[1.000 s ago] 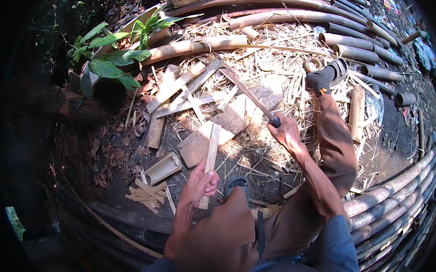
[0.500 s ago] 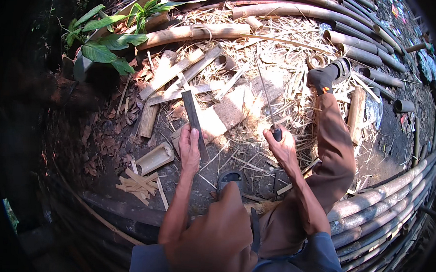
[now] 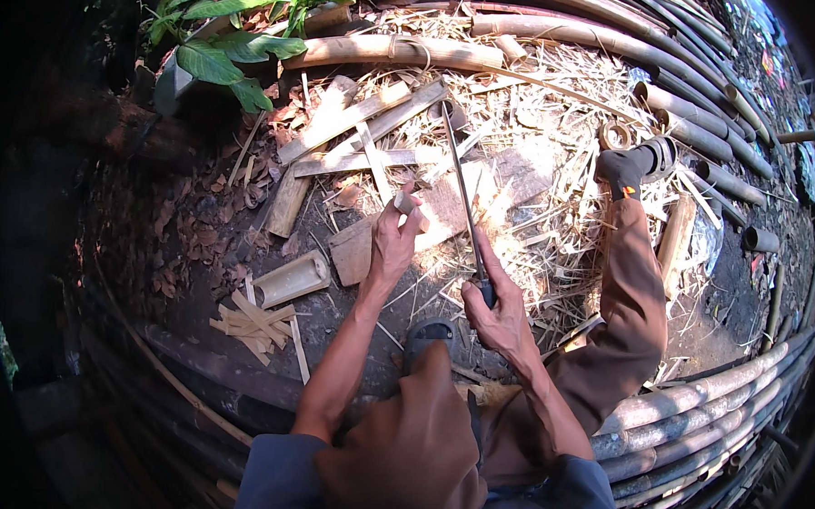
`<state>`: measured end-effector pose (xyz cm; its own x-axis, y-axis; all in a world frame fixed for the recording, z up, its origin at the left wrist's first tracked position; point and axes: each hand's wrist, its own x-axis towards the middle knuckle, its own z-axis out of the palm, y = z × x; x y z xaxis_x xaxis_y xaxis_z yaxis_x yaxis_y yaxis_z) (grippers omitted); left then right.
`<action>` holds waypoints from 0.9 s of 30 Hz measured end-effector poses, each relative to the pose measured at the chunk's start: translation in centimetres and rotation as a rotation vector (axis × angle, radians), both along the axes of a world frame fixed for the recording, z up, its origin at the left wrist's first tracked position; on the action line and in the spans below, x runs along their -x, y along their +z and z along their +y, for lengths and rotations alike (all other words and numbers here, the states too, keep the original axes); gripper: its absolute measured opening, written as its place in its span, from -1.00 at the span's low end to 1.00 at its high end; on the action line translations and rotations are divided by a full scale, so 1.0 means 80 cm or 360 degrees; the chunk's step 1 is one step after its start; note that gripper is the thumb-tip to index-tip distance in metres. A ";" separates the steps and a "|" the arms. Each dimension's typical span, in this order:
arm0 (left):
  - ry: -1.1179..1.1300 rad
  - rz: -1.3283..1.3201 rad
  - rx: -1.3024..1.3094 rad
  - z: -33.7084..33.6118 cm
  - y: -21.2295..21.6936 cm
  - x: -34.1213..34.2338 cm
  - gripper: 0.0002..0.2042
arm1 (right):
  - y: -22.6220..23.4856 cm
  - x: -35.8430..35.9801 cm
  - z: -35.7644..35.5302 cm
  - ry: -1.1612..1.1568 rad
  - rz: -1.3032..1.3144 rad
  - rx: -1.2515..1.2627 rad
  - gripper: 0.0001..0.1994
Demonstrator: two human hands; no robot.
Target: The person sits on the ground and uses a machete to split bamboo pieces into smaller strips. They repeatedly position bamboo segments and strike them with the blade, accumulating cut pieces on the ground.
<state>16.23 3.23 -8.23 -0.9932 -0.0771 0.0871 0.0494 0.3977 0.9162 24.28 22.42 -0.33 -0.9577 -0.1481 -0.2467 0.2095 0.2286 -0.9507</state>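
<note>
My left hand (image 3: 390,251) is raised over a flat board on the ground, its fingers closed round a bamboo slat (image 3: 406,203). The slat is seen nearly end-on, so only a short pale part shows. Just to the right, my right hand (image 3: 503,319) grips the black handle of a long-bladed knife (image 3: 463,180). The narrow blade points away from me and slightly left, beside the slat; whether they touch I cannot tell. Beneath both hands lies the wooden board (image 3: 353,252), partly in bright sun.
Split bamboo pieces (image 3: 368,116) lie crosswise beyond the board. A half bamboo tube (image 3: 293,279) and thin strips (image 3: 254,325) are at left. Shavings (image 3: 568,216) cover the ground. Bamboo poles (image 3: 692,403) are stacked at right, with more at the back. A leafy plant (image 3: 216,60) stands far left.
The dark slat in my left hand has turned from lengthwise to nearly end-on, and that hand has moved right and away. My right hand has come left and nearer with the knife.
</note>
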 end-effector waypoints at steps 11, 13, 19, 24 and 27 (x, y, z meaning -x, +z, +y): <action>-0.0353 -0.0270 -0.0042 0.021 0.017 -0.025 -0.80 | 0.021 0.018 -0.029 -0.0136 -0.0592 0.0618 -0.55; -0.0377 -0.0225 0.0013 0.022 0.018 -0.024 -0.79 | 0.021 0.020 -0.027 -0.0076 -0.0619 0.0580 -0.53; -0.0425 0.0005 -0.0151 0.025 0.004 -0.023 -0.69 | 0.014 0.019 -0.030 -0.0111 -0.0689 0.0640 -0.56; -0.0450 -0.0056 -0.0100 0.022 0.010 -0.023 -0.68 | 0.014 0.018 -0.030 -0.0120 -0.0693 0.0693 -0.56; -0.0466 -0.0101 -0.0094 0.024 0.014 -0.025 -0.76 | 0.013 0.017 -0.029 -0.0124 -0.0705 0.0710 -0.55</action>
<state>18.21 5.11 -7.11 -0.9773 0.2102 0.0282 0.0962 0.3208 0.9422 22.88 20.11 0.69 -0.7908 -0.2621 -0.5530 0.6053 -0.2013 -0.7702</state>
